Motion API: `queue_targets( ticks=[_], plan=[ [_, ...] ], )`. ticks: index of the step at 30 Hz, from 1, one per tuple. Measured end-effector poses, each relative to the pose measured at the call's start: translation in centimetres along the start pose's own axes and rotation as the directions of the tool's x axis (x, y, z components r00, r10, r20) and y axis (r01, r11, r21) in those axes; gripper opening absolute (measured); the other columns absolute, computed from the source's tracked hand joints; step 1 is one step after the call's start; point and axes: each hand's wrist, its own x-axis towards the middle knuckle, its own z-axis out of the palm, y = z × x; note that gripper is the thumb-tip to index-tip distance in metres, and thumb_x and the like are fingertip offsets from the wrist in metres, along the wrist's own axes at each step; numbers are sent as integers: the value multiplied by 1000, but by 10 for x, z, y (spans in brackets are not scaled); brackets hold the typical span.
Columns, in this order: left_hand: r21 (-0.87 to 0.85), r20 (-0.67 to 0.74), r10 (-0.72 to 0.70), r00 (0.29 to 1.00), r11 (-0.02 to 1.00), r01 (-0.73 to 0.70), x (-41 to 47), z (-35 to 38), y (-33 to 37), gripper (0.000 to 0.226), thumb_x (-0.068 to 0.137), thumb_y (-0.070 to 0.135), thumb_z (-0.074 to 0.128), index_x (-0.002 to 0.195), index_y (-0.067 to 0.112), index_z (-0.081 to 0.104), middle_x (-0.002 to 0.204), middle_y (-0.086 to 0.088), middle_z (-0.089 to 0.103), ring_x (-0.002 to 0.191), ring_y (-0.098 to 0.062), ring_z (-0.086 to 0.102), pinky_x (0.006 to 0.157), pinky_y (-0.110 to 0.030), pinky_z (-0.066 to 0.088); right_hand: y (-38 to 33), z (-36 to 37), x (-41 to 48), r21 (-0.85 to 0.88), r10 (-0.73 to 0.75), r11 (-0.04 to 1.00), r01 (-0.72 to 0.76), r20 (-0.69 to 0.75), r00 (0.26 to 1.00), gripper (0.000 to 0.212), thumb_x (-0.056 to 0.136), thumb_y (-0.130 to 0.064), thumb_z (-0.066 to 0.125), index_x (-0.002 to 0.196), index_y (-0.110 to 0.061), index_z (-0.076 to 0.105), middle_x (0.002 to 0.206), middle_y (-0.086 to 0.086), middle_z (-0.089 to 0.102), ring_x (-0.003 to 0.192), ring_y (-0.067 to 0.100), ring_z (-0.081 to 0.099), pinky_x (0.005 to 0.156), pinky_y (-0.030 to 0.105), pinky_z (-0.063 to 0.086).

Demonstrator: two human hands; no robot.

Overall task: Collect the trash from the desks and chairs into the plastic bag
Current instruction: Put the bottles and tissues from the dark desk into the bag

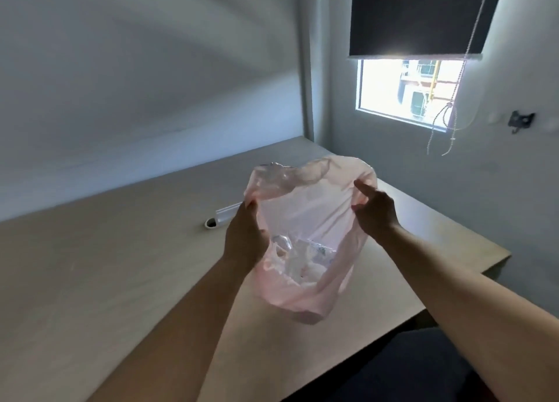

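A thin pink plastic bag (pixel 305 211) hangs above the wooden desk (pixel 106 265), its mouth spread wide. My left hand (pixel 243 238) pinches the bag's left rim. My right hand (pixel 375 211) grips the right rim and pulls it outward. Crumpled clear plastic trash (pixel 302 256) lies in the bottom of the bag, seen through the opening.
A white cable cover strip (pixel 228 212) and a round cable hole (pixel 210 222) sit on the desk behind the bag. A window (pixel 408 90) with a dark roller blind (pixel 423 14) and hanging cord (pixel 444 120) is at the upper right. A dark chair seat (pixel 408 368) shows below the desk edge.
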Motion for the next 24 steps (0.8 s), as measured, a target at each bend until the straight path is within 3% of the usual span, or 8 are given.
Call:
queue_targets(
  ticks=[4,8,14,17,20,24],
  plan=[
    [-78,-34,218,975,972,-220,5,-5,48,67,78,-7,51,142,8,37,145,-11,45,120,-33,54,95,-25,39,8,-61,-23,-36,-17,999,11,-188,982,52,86,0,52,135,-16,51,138,15,53,123,31,52,105,24,35],
    [-171,16,325,946,933,-317,5,7,106,64,82,-4,51,143,8,36,145,-13,45,123,-35,52,103,-31,39,30,-142,-53,4,67,998,-70,-320,945,48,89,-5,44,134,-18,52,134,12,58,121,30,55,107,36,42],
    [-367,37,599,800,753,-547,-40,49,254,65,82,-4,57,144,6,38,140,-17,50,122,-37,53,105,-37,41,88,-309,-145,10,189,972,-236,-628,755,51,86,-2,41,134,-18,53,131,8,61,119,23,58,103,32,45],
    [-452,39,677,735,668,-591,-75,67,323,71,78,-6,56,145,9,36,141,-16,48,124,-34,50,103,-32,39,115,-377,-188,49,233,957,-287,-720,654,51,88,-1,39,134,-19,53,131,9,59,113,25,60,96,33,50],
    [-512,65,749,660,592,-622,-114,91,391,72,76,-5,54,144,14,39,129,-19,55,113,-36,54,90,-30,41,140,-436,-236,113,278,946,-305,-768,577,52,90,0,38,134,-23,53,132,7,57,108,24,60,82,27,51],
    [-591,108,841,530,483,-646,-181,126,479,71,75,-4,54,141,16,41,111,-20,58,99,-39,57,74,-28,38,185,-509,-301,121,327,905,-409,-812,484,55,87,0,40,134,-26,52,137,7,52,110,26,56,80,28,48]
  ],
)
